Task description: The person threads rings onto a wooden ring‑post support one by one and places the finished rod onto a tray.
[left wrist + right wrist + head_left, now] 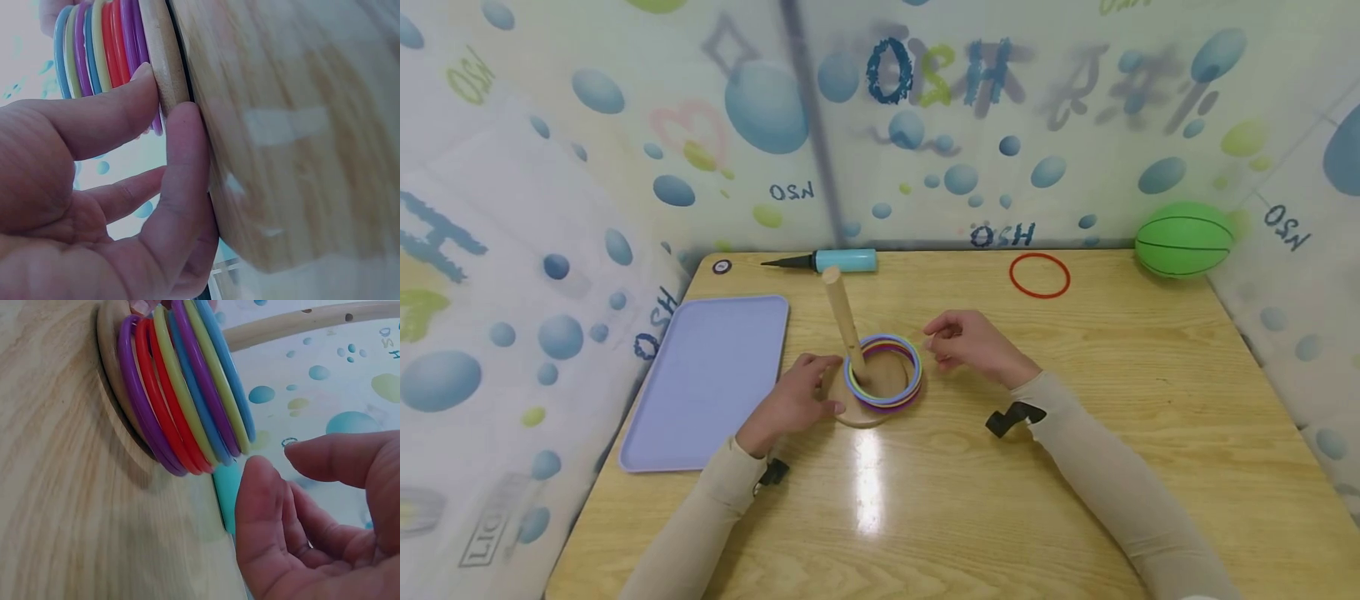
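A wooden peg stand has a round base (855,414) and an upright peg (842,321) that leans left in the head view. Several thin plastic rings (883,404), in blue, yellow, purple and red, are stacked around the peg on the base. My left hand (793,396) grips the base's left edge; in the left wrist view, the thumb (119,115) and a finger (185,144) meet at its rim. To the right of the stack, my right hand (973,346) hovers with nothing in it, thumb (337,456) and fingertip (259,481) slightly apart beside the rings.
A lilac tray (707,375) lies left of the stand. Behind are a blue hand pump (846,261) and a small round black-and-white disc (722,267). A lone red ring (1040,296) lies at back right, near a green ball (1184,240) in the corner. Patterned curtains (925,192) border the table.
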Demonstrator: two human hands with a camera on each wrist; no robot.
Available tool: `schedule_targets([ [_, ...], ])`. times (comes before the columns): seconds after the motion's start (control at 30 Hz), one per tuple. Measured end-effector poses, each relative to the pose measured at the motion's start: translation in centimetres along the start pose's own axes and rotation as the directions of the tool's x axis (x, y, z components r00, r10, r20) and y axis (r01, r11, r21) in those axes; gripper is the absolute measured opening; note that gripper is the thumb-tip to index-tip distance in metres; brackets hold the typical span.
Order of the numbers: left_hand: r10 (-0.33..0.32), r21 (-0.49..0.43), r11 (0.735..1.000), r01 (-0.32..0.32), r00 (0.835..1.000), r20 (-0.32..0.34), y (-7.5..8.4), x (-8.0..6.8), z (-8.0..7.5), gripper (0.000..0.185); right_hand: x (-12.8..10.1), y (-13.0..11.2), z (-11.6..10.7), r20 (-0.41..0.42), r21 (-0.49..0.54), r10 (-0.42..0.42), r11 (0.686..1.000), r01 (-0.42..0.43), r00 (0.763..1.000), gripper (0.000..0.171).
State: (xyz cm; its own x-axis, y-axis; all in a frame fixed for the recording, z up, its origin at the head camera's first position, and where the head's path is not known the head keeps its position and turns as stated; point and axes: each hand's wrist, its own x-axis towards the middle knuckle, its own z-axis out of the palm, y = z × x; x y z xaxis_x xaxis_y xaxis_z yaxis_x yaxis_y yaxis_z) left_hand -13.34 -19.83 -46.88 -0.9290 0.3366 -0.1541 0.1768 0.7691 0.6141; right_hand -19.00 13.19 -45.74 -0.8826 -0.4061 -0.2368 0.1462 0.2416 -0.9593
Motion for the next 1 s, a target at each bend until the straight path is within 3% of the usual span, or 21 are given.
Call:
schedule_targets([
  [0.43,0.004,0.003,1.000,-0.004,1.000,0.005,0.0,-0.2,0.1,0.077,-1.2,0.2,-4.4,-0.101,-0.109,-0.051,0.993,0.040,0.994,0.043],
  [0.73,0.005,-0.002,1.000,-0.005,1.000,0.014,0.2,0.0,0.0,0.077,-1.7,0.6,-8.5,-0.176,-0.143,-0.039,0.990,0.014,0.984,0.049],
  [1.0,-0.002,-0.011,1.000,0.002,1.000,0.012,0.0,-0.1,0.0,0.077,-1.4,1.2,-11.9,-0.297,-0.179,-0.088,0.983,0.035,0.951,0.047],
])
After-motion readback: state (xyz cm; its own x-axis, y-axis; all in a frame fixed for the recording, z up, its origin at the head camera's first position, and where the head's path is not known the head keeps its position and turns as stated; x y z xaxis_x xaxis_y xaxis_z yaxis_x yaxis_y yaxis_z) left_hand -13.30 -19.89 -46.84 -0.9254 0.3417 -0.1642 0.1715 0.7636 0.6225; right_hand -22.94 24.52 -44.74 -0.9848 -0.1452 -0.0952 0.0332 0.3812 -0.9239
